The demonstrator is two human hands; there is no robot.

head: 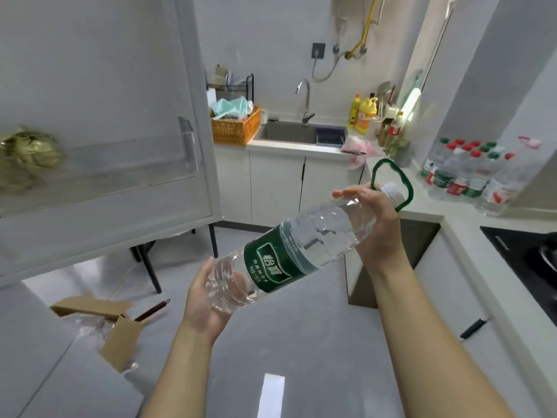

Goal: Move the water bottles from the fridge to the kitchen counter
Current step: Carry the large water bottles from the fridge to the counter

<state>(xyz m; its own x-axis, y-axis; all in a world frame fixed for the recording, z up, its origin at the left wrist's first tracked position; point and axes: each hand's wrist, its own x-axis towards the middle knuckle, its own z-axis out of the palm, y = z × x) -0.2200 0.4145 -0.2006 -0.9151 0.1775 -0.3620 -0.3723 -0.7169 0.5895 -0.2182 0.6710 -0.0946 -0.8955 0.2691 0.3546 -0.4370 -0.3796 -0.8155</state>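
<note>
Bottle (301,245) tilted in mid-air between both hands, cap end up. Left hand (202,303) cups its base, fingers curled round it. Right hand (376,224) grips its shoulder below the cap. Counter (452,212) right of right hand, bearing other bottles (470,173). Fridge door (105,101) left of left hand.

A glossy grey floor (301,342) is seen, with a bright strip of light reflected in it. A steel sink (289,132) and curved faucet (305,101) are backed by pale walls (265,40) – both are set in the white kitchen counter (464,236). White cabinets (277,185) are fitted below. An orange basket (235,128) is placed left of the sink, a black hob (518,254) at far right. Cardboard pieces (99,315) are scattered on the floor.
</note>
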